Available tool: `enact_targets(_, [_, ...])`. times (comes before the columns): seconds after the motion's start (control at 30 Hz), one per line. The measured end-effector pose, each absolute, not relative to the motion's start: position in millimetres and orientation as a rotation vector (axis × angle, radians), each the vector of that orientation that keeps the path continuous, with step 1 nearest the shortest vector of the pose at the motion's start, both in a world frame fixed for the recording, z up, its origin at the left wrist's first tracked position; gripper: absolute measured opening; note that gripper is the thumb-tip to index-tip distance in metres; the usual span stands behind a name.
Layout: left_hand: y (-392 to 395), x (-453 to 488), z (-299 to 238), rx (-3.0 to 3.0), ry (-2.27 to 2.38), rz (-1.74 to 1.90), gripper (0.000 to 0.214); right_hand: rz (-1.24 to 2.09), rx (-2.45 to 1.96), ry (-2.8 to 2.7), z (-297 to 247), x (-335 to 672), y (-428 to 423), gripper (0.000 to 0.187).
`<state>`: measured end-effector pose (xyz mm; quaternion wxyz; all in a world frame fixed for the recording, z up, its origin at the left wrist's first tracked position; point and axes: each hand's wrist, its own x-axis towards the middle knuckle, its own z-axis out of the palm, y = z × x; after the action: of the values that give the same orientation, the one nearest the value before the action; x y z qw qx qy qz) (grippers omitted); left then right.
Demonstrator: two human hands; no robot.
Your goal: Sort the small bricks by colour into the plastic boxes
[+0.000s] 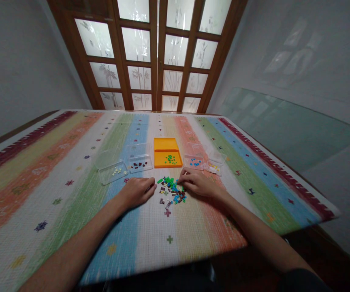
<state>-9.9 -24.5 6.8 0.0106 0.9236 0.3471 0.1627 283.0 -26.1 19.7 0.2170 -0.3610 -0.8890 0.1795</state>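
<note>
A loose pile of small building bricks (172, 185), green, blue and dark brown with a few pale ones, lies on the cloth between my hands. My left hand (139, 190) rests on the cloth just left of the pile, fingers curled in and closed; whatever they may hold is hidden. At the pile's right edge, my right hand (197, 182) has its bent fingertips down by the bricks. Those fingers are closed too, and anything between them is too small to make out. Behind the pile stands an opened orange case (159, 165) with several green bricks (170, 159) in it.
Clear plastic boxes flank the orange case: one with pale pieces (118, 171), one with dark brown pieces (140, 164), one with blue pieces (195, 162), one with yellow pieces (214, 167). A striped cloth (71, 202) covers the table. Glazed wooden doors (156, 61) stand beyond.
</note>
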Motion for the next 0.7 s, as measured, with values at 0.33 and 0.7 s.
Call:
enact_targets(0.33, [-24.8, -10.4, 7.0, 2.871, 1.087, 0.507, 0.026, 0.492, -0.994, -2.499, 22.4, 283.3, -25.6, 0.025])
enact_targets(0.7, [-24.2, -10.1, 6.8, 2.849, 1.113, 0.467, 0.025, 0.505, -1.101, -2.467, 25.9, 293.5, -21.5, 0.023])
